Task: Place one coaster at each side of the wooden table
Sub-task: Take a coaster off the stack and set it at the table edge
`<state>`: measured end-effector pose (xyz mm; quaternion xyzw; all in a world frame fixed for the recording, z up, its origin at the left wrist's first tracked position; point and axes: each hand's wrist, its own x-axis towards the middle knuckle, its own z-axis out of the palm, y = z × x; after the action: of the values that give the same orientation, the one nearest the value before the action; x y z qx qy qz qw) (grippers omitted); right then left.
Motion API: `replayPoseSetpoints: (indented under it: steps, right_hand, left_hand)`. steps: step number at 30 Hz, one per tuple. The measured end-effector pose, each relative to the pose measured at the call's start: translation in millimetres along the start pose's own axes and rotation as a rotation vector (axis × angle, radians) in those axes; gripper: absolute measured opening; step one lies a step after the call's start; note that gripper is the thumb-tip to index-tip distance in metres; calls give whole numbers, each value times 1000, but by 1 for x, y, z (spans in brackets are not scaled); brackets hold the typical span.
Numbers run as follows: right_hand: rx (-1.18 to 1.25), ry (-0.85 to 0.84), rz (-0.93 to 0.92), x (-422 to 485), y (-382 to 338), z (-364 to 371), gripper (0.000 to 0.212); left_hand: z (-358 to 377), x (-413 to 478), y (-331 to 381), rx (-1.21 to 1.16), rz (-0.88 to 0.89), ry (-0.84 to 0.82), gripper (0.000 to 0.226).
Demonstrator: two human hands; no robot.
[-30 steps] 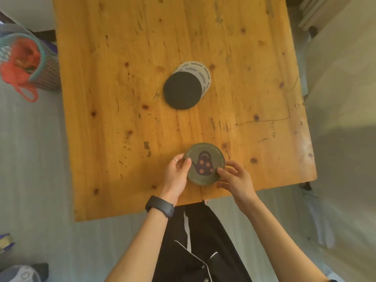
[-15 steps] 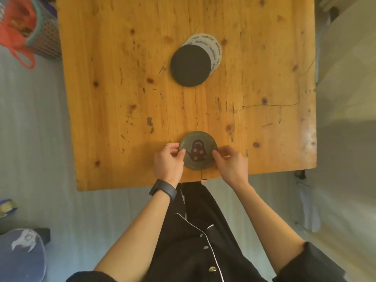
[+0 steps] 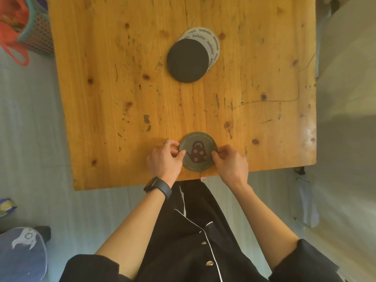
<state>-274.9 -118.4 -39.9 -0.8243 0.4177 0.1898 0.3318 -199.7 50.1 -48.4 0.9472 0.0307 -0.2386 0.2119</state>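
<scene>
A green round coaster (image 3: 197, 151) with a teapot picture lies flat on the wooden table (image 3: 122, 78), close to the near edge. My left hand (image 3: 165, 161) pinches its left rim and my right hand (image 3: 230, 162) pinches its right rim. Farther back, near the table's middle, a black coaster (image 3: 187, 60) rests on top of a fanned stack of pale lettered coasters (image 3: 211, 42), partly covering them.
A mesh basket (image 3: 38, 31) with a red bag (image 3: 10, 23) in it stands on the floor off the table's far left corner. A blue-grey item (image 3: 22, 255) lies on the floor at lower left. A pale wall or furniture side (image 3: 345, 98) runs along the right.
The view has shifted so the table sits higher in frame. Both hands have stayed on the green coaster's rim, and it now rests a little nearer the table's front edge.
</scene>
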Motion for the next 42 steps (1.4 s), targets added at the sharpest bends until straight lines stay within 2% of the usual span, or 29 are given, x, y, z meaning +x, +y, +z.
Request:
replayPoseSetpoints:
  steps: [10, 17, 24, 31, 34, 37, 40, 42]
  right_hand:
    - [-21, 50, -29, -4, 2, 5, 20]
    - [-4, 56, -42, -3, 2, 7, 19]
    - [-217, 165, -362, -9, 0, 9, 30]
    - [-377, 54, -300, -3, -15, -2, 35]
    - [-462, -81, -219, 15, -41, -20, 35]
    - [-372, -133, -206, 45, -83, -36, 41]
    - [-209, 2, -245, 81, -126, -36, 50]
    - [-124, 143, -292, 103, -150, -32, 58]
  left_hand:
    - [12, -11, -13, 15, 179, 141, 32]
    - [19, -11, -21, 48, 238, 146, 39]
    - [19, -10, -22, 175, 377, 152, 39]
    - [13, -7, -20, 204, 435, 67, 40]
    - [-11, 16, -4, 204, 387, 0, 26]
    - [-37, 66, 21, 139, 391, 15, 28]
    - [-55, 120, 44, 131, 431, 176, 38]
    - [-57, 149, 49, 211, 399, 205, 54]
